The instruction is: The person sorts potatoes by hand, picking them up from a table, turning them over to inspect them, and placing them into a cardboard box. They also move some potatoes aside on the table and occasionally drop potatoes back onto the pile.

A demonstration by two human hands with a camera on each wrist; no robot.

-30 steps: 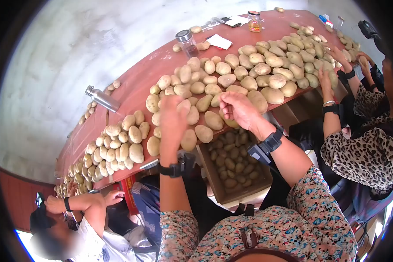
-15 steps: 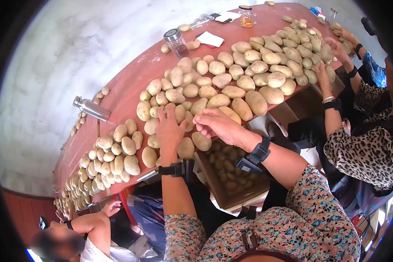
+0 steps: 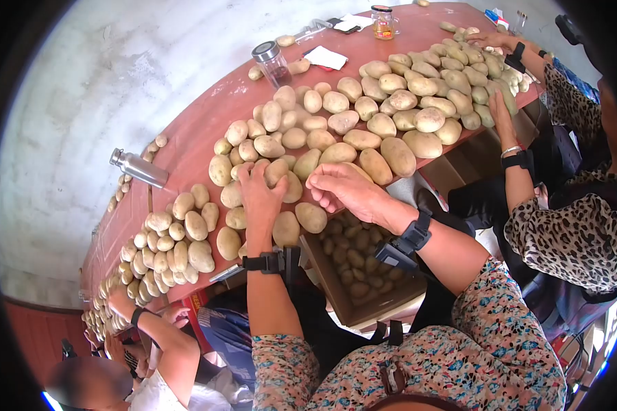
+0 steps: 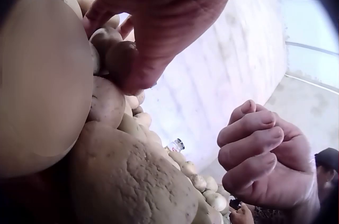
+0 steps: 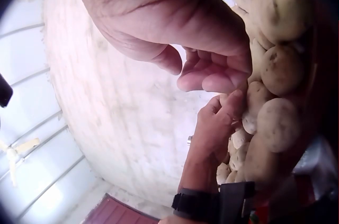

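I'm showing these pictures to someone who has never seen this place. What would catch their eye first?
Probably the potatoes, heaped in pale piles along the long red table. Next, at the near edge, the left hand lies on the pile with its fingers on the potatoes, while the right hand hangs curled just beside it. Below the edge, a cardboard box holds more potatoes.
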